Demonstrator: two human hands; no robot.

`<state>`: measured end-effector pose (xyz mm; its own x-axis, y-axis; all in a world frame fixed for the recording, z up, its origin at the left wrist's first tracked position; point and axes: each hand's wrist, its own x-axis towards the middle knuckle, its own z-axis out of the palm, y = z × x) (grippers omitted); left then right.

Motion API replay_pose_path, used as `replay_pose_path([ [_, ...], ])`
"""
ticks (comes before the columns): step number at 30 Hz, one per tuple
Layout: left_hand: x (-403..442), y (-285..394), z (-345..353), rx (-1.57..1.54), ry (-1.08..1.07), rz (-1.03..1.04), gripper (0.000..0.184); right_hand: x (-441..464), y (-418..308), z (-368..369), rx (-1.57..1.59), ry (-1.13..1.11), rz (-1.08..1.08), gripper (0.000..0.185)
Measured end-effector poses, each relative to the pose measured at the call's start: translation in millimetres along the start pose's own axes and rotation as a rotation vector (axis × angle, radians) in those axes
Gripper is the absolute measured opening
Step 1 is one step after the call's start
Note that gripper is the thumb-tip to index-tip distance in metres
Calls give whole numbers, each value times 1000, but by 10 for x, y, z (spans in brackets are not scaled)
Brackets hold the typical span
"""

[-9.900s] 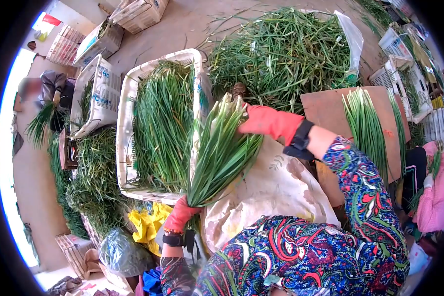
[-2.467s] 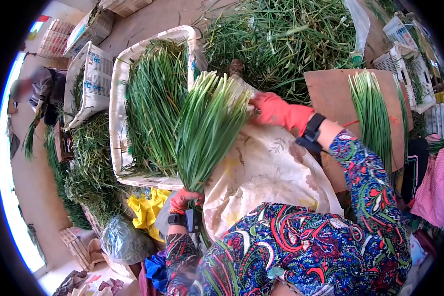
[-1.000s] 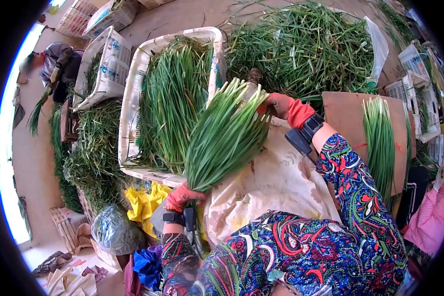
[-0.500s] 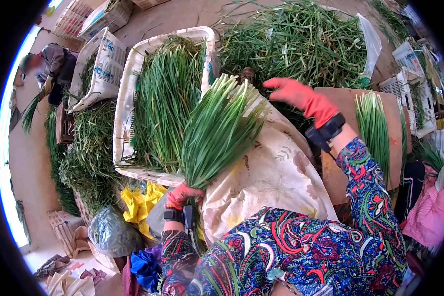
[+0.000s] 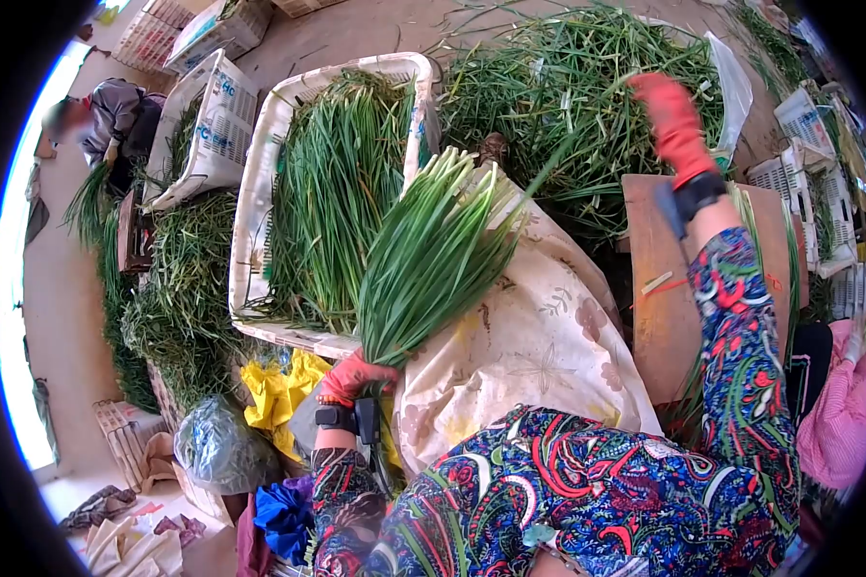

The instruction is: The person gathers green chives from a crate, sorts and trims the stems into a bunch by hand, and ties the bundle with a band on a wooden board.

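The left hand [image 5: 354, 377] is gripping the bunch of green stalks [image 5: 438, 260] by its leafy end, probably keeping the pale ends fanned (beside the crate [image 5: 243, 231]); the right hand [image 5: 672, 120] is hovering, blurred, its grasp unclear.

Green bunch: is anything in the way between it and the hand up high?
Nothing visible stands between the right hand and the green bunch, which the left hand grips at its leafy end. The pile of loose leaves behind that gap looks lower, so it probably blocks nothing.
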<state>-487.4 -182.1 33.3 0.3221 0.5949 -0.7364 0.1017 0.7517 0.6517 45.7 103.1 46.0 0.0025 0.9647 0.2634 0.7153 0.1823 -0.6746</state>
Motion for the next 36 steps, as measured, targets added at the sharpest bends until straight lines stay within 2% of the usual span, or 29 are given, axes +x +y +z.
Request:
replay_pose_path([
  [1, -2, 7, 11, 14, 29, -9, 29, 105, 65, -258, 91, 106, 138, 34],
  [3, -3, -21, -50, 37, 28, 5, 33, 180, -99, -372, -270, 41, 622, 60],
  [4, 18, -32, -90, 49, 22, 12, 35, 59, -300, -236, -171, -52, 532, 82],
  [5, 51, -53, -132, 122, 44, -33, 36, 24, -60, 104, 3, -201, 397, 88],
  [6, 50, -7, -106, 106, 22, -19, 36, -71, -84, 477, 124, -351, 397, 92],
  [8, 22, 84, -71, 113, 28, -15, 34, -466, -555, 1040, 601, -588, 586, 89],
  [9, 4, 110, -67, 138, 53, -23, 33, -569, -882, 1118, 661, -738, 655, 85],
  [10, -12, 160, -59, 166, 77, -28, 33, -674, -978, 1310, 758, -761, 690, 68],
  [11, -59, 283, 24, 263, 118, -50, 29, -744, -657, 1778, 760, -804, 606, 43],
  [13, -94, 285, -5, 329, 128, -22, 27, -751, -888, 1808, 410, -739, 308, 28],
  [15, -135, 296, 2, 375, 152, -36, 28, -617, -921, 1702, 292, -654, 267, 26],
  [17, -141, 265, -15, 423, 159, -38, 29, -515, -906, 1355, 599, -442, 396, 28],
  [19, -134, 220, -75, 475, 162, -23, 30, -276, -713, 971, 596, -234, 532, 25],
  [21, -156, 303, -20, 432, 132, 22, 31, -248, -605, 720, 532, -139, 384, 31],
  [22, -153, 290, -47, 465, 150, 25, 32, -275, -528, 719, 590, -256, 222, 45],
  [24, -130, 241, -132, 525, 166, 0, 34, -579, -1218, 689, 368, -412, -201, 51],
  [25, -129, 271, -126, 576, 170, 20, 35, -677, -1225, 897, 537, -512, -368, 57],
  [26, -136, 321, -114, 629, 175, 40, 36, -780, -1440, 981, 370, -532, -579, 60],
  [28, -137, 367, -108, 707, 204, 21, 37, -1013, -1634, 1289, 139, -487, -738, 61],
  [29, -158, 390, -99, 671, 190, 13, 35, -1067, -1575, 1555, 130, -404, -845, 50],
  [31, -194, 443, -68, 599, 162, 2, 33, -1067, -1624, 1710, 595, -676, -486, 33],
  [34, -166, 393, -106, 587, 167, -37, 35, -1062, -1742, 1599, 525, -638, -343, 23],
  [36, -152, 417, -99, 594, 158, -82, 37, -1014, -1774, 1623, 1042, -548, -101, 19],
])
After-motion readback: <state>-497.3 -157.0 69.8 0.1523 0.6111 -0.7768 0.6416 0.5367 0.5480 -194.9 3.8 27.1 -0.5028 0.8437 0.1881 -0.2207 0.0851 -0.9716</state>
